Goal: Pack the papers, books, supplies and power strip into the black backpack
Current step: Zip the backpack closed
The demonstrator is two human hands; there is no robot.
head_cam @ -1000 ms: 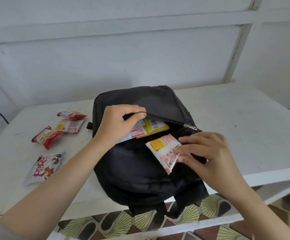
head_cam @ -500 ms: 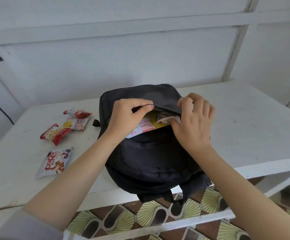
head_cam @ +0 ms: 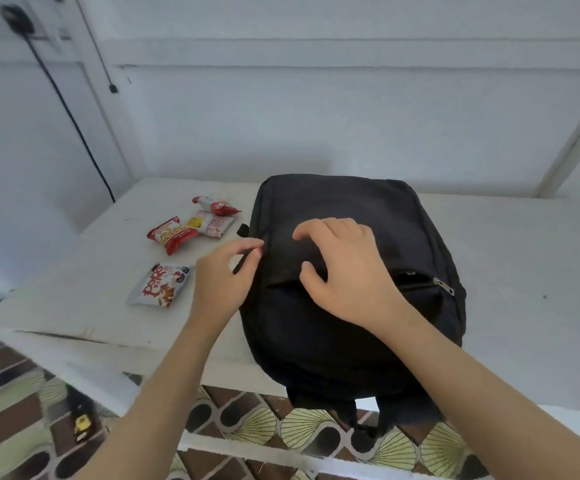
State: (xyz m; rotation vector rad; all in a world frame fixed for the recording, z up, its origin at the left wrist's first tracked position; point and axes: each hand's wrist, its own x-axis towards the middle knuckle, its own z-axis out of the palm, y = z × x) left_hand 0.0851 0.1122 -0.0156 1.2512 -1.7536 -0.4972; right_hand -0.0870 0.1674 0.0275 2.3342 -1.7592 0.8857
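The pocket (head_cam: pixel 416 284), gaping before, lies flat under the loose-fingered right hand (head_cam: pixel 344 271) on the black backpack (head_cam: pixel 350 202); left hand (head_cam: pixel 226 275) beside, grip unclear.

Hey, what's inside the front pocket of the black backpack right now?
Only darkness shows through the pocket opening beside the zipper pull. The right hand covers the rest, so any contents are hidden.

Snack packets now out of sight inside backpack (head_cam: pixel 344 199), right hand (head_cam: pixel 347 271) spread on top.
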